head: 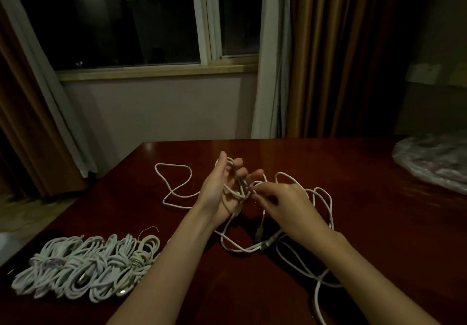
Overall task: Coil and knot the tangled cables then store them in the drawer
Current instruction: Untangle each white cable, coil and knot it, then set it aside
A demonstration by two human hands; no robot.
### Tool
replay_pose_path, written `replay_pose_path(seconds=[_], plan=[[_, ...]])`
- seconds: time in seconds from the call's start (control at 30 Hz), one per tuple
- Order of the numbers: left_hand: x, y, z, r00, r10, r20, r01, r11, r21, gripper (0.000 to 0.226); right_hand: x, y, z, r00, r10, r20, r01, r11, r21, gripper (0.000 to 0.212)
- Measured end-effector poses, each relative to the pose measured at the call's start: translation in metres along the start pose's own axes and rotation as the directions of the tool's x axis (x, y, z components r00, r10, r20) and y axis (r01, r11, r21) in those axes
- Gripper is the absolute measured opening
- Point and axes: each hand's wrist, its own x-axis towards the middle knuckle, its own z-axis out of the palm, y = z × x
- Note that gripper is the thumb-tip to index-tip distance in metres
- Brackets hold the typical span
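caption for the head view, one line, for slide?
Left hand holds white cable loops while right hand pinches a strand; coiled bundles wait on the table.

Coiled bundles (pixel 88 266) left of loose cable (pixel 290 238)

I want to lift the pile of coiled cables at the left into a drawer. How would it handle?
The pile of coiled cables would likely sag and shift, since it is many separate thin bundles. Each looks wrapped, so single coils probably hold shape. Loose plug ends may dangle and snag on neighbouring loops.
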Motion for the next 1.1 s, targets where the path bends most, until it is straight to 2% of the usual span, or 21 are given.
replay_pose_path(seconds=[0.13,0.3,0.4,0.5,0.6,0.67,0.73,0.87,0.93,1.0,1.1], plan=[[0.002,0.003,-0.004,0.997,0.062,-0.045,-0.067,0.988,-0.140,0.047,0.002,0.001,-0.008,0.993,0.050,0.104,-0.058,0.995,0.078,0.017],[0.001,0.011,-0.009,0.995,0.089,-0.046,-0.093,0.991,-0.099,0.050,0.003,-0.002,-0.018,0.986,0.027,0.165,-0.062,0.975,0.212,0.004],[-0.002,0.014,-0.012,0.996,0.082,-0.029,-0.084,0.993,-0.082,0.055,0.005,0.004,-0.019,0.986,0.030,0.166,-0.052,0.990,0.129,0.006],[-0.006,0.019,-0.010,0.996,0.088,0.007,-0.087,0.995,-0.042,0.056,0.005,0.015,-0.020,0.977,0.096,0.190,-0.103,0.994,0.029,0.014],[-0.007,0.029,-0.009,0.988,0.144,-0.057,-0.148,0.987,-0.065,0.056,0.001,0.029,-0.033,0.963,0.177,0.202,-0.170,0.984,-0.052,0.011],[-0.006,0.031,-0.010,0.977,0.175,-0.124,-0.182,0.982,-0.049,0.055,0.000,0.032,-0.043,0.969,0.190,0.158,-0.195,0.981,0.018,0.006],[-0.006,0.028,-0.009,0.970,0.170,-0.176,-0.172,0.985,0.002,0.054,0.001,0.026,-0.044,0.973,0.170,0.154,-0.178,0.983,0.043,0.005],[-0.006,0.020,-0.004,0.972,0.147,-0.182,-0.140,0.989,0.051,0.057,0.008,0.012,-0.028,0.963,0.175,0.204,-0.145,0.977,-0.154,0.019],[-0.005,0.018,-0.001,0.977,0.135,-0.167,-0.126,0.990,0.062,0.057,0.009,0.005,-0.019,0.971,0.106,0.213,-0.057,0.973,-0.224,0.020],[-0.005,0.015,0.001,0.978,0.136,-0.160,-0.127,0.990,0.063,0.056,0.009,0.002,-0.012,0.977,0.019,0.214,0.034,0.970,-0.242,0.016],[-0.005,0.019,-0.003,0.956,0.209,-0.206,-0.198,0.977,0.073,0.056,0.006,-0.003,-0.014,0.968,-0.001,0.252,0.045,0.984,-0.170,0.009]])
